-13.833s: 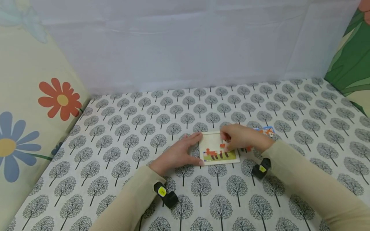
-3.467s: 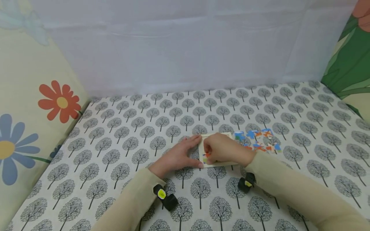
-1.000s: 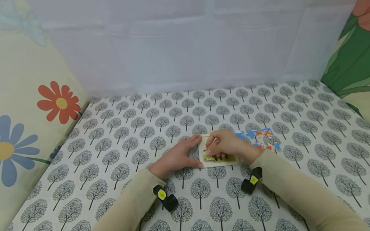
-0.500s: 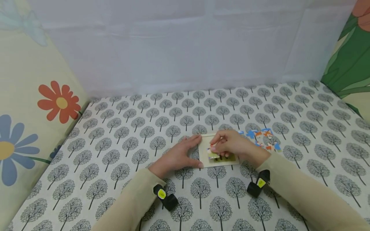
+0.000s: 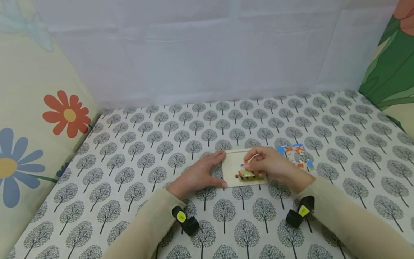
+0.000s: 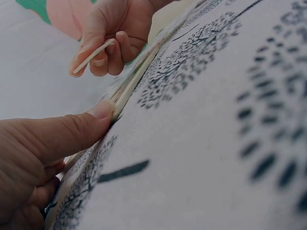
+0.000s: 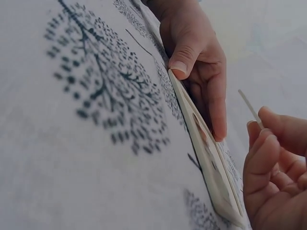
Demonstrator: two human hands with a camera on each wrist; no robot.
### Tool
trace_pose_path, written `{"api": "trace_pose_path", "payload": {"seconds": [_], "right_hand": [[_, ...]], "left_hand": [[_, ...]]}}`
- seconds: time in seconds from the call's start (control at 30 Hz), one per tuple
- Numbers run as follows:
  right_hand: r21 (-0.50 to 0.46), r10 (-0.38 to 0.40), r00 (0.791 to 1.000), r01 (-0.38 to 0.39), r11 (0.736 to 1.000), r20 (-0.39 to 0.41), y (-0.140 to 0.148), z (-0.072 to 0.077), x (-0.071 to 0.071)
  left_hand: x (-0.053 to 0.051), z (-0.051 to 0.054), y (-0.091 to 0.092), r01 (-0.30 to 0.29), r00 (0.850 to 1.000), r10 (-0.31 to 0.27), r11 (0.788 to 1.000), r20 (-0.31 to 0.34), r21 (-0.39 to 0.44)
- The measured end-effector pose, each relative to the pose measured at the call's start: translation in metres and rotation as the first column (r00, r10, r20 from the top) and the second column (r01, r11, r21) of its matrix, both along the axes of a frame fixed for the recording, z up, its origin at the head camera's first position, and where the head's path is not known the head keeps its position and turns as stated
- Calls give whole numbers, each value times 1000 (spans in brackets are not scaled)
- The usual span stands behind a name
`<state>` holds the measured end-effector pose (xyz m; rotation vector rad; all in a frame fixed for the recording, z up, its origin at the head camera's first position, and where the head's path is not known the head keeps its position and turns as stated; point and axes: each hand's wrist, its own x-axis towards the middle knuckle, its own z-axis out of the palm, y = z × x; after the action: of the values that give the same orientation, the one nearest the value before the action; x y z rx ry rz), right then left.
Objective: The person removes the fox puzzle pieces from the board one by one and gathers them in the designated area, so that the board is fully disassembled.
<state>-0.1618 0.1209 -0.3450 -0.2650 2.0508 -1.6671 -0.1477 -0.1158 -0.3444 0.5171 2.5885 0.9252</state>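
Observation:
A shallow wooden puzzle tray [image 5: 230, 165] lies on the cloth, with green and orange picture pieces [image 5: 258, 177] in its lower right part. My right hand [image 5: 271, 165] pinches a thin puzzle piece [image 7: 249, 108] between thumb and fingertips, raised above the tray. In the left wrist view the piece [image 6: 93, 56] appears edge-on and tilted. At the tray's left side, my left hand [image 5: 198, 173] rests with its fingers extended, thumb touching the near corner and index finger by the far corner. The right hand hides part of the tray.
Loose fox-and-blue puzzle pieces [image 5: 299, 155] lie right of the tray, partly behind the right hand. Tree-patterned cloth [image 5: 181, 136] covers the table. A pale cloth wall [image 5: 207, 54] rises at the back, with flower-printed panels at both sides.
Earlier my right hand was down in the tray's lower left. It has since lifted, pinching a piece, and shifted right, baring the tray's left part. My left hand has stayed put.

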Motion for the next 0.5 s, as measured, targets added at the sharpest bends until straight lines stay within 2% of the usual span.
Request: {"api": "trace_pose_path", "payload": {"seconds": [0.1,0.33,0.5], "right_hand": [[-5,1,1000,-1,1000,3,5,0,2],[-32,-18,997,20,999,75,17,2,8],[-11,-14,999,14,1000,47,26,1,10]], "left_hand": [[-1,0,0,2,1000,-2,1000,6,0],[-1,0,0,1,1000,-1,1000,5,-12],[0,1,0,8,1000,-8,1000,-11,-13]]}}
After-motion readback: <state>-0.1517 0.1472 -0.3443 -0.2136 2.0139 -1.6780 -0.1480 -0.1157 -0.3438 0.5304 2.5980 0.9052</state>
